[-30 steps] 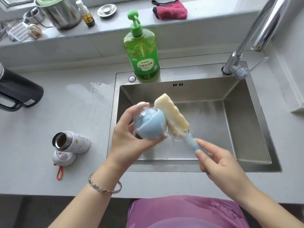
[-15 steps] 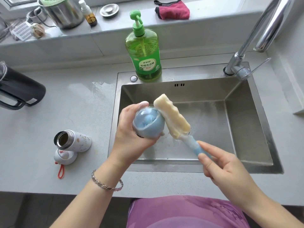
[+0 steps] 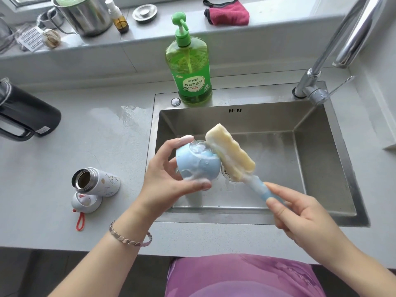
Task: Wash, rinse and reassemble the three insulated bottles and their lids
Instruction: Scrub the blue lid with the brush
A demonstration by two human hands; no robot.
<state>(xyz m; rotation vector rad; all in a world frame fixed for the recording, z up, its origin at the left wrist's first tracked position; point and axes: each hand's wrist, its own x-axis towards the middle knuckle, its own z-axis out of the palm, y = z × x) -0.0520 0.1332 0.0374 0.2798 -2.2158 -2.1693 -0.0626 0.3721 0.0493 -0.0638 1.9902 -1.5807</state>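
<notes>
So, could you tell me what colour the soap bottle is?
The soap bottle is green; head view shows it.

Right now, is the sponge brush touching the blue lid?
Touching. The head view shows the sponge brush pressed against the blue lid, with foam at the contact and no gap.

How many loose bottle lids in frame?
2. Blue lid in the left hand over the sink; white lid on the counter, beside the white bottle. The top of the black bottle is cut off, so a third may be hidden.
</notes>
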